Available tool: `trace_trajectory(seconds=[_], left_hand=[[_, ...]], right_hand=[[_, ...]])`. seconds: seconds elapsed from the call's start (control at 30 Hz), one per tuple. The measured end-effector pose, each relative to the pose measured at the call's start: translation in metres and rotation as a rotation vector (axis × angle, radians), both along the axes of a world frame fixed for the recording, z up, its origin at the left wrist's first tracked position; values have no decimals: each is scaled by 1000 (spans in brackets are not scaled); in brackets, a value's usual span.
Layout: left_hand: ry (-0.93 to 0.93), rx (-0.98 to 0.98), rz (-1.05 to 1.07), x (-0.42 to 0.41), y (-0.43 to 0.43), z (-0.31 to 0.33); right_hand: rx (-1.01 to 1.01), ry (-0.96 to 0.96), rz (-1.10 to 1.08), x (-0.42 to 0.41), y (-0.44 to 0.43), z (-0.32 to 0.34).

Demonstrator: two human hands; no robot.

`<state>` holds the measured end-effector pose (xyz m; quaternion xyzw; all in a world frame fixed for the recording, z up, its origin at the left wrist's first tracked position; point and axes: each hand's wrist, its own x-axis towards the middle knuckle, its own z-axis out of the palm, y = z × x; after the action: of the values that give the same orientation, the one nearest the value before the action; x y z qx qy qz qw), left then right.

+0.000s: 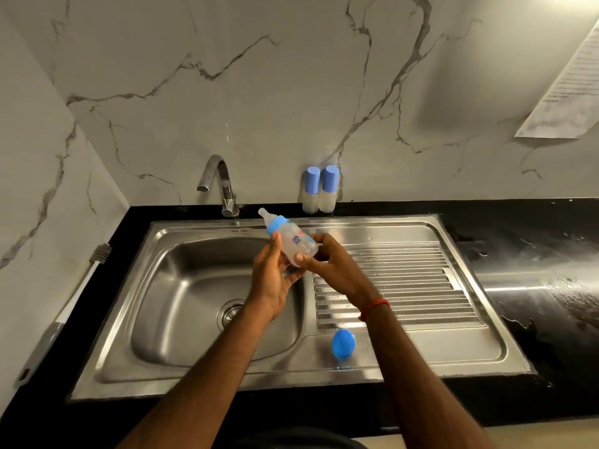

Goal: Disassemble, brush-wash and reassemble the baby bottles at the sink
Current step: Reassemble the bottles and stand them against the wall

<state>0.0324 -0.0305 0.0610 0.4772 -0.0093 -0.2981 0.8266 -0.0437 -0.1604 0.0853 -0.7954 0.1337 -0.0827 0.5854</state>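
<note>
A clear baby bottle (296, 239) with a blue collar and a white teat is held tilted above the divide between basin and drainboard, teat pointing up and left. My right hand (334, 267) grips its base and lower body with thumb and fingers. My left hand (274, 280) holds the side of the bottle from below, thumb up against it. A blue cap (343, 344) lies on the sink's front ledge. Two more bottles with blue caps (320, 188) stand against the wall behind the sink.
The steel sink (181, 361) has a basin with a drain (230, 312) at left and a ribbed drainboard (408, 280) at right. The faucet (220, 183) rises behind the basin. A bottle brush (74, 293) leans along the left wall. The black counter (534, 273) is wet.
</note>
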Motion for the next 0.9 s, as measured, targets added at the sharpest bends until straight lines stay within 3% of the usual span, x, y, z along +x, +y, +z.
trace_trajectory(seconds=[0.13,0.27,0.37,0.5,0.67,0.77,0.9], left_hand=[[-9,64,13,5,4,-1],[1,149,19,10,10,-10],[-15,205,24,11,12,-18],[-68,232,4,10,11,-25],[-145,266,-27,9,11,-24],[-317,333,-50,10,14,-22],[-528,444,-97,13,16,-18]], right_hand=[[-179,211,122,-11,-20,-14],[-508,579,242,-27,-32,-43],[-553,830,391,-37,-26,-48],[-622,937,526,-40,-18,-49],[-591,808,411,-41,-33,-61],[-580,515,247,-43,-52,-49],[-384,152,-22,-44,-66,-15]])
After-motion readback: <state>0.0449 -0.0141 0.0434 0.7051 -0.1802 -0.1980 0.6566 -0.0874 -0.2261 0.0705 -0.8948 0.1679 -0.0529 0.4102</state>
